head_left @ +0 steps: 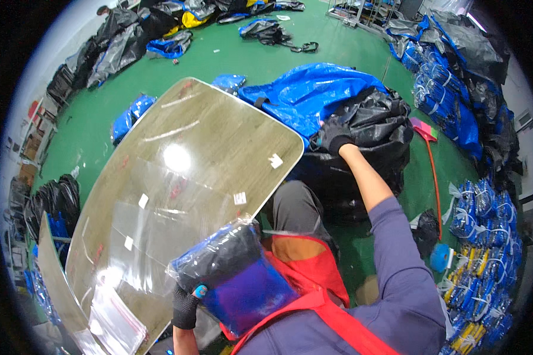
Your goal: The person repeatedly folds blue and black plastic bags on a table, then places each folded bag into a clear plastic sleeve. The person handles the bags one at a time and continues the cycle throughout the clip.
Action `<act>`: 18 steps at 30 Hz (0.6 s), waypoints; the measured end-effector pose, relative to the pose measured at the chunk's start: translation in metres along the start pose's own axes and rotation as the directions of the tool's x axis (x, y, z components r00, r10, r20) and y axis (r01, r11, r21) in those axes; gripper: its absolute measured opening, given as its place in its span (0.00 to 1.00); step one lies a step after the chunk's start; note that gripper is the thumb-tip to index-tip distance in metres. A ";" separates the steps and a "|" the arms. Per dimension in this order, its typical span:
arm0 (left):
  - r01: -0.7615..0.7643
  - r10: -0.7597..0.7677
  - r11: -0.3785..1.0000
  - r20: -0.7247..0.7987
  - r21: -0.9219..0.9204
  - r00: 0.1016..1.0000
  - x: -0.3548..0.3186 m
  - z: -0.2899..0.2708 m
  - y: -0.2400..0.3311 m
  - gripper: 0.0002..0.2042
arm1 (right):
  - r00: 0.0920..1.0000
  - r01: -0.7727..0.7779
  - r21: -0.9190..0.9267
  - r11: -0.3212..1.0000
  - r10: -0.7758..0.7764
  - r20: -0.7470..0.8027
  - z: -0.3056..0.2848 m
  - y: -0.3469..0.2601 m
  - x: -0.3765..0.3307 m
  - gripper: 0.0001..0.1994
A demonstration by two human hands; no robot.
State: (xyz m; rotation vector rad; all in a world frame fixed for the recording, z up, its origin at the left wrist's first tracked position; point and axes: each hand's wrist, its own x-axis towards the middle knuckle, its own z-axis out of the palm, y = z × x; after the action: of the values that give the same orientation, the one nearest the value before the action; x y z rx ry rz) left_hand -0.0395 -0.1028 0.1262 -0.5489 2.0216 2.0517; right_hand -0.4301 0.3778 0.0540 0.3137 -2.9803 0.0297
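Observation:
My left hand [186,306], in a dark knitted glove with a blue tip at the thumb, holds a flat clear-wrapped package [237,290] of folded blue and black material against my front. The package lies tilted beside the table's near edge. Ahead to the right stands a large bulging bag [373,133], with black crumpled sides and a blue sheet part. At its top, where blue meets black, my right hand [336,136], gloved too, grips the material with bent fingers; part of them is hidden.
A wood-patterned table [219,127] carries clear plastic sleeves [115,322] and small white labels. Bundled blue packages [485,219] pile up at the right, near a long-handled broom [435,177]. Black and grey bags [121,50] line the far left wall. Blue packages [130,118] lie beyond the table.

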 end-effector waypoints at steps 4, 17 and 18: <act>-0.196 0.189 0.980 -0.205 -0.015 0.960 0.042 -0.034 0.052 0.30 | 0.890 0.229 -0.204 0.952 -0.120 0.440 0.036 0.031 0.044 0.28; -0.179 0.237 0.959 0.277 -0.218 0.931 0.126 -0.116 0.066 0.25 | 0.718 -0.258 0.628 0.734 0.581 -0.384 -0.068 -0.006 0.055 0.23; -0.090 0.161 0.941 0.198 -0.326 0.967 0.116 -0.092 0.056 0.26 | 0.617 -0.047 0.488 0.872 0.409 -0.672 -0.094 -0.014 0.049 0.15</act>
State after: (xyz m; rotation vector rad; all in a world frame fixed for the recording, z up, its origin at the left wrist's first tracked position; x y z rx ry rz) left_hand -0.1565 -0.2092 0.1313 -0.2274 1.6531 2.4110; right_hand -0.4608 0.3571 0.1545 -0.0670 -2.0910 0.6833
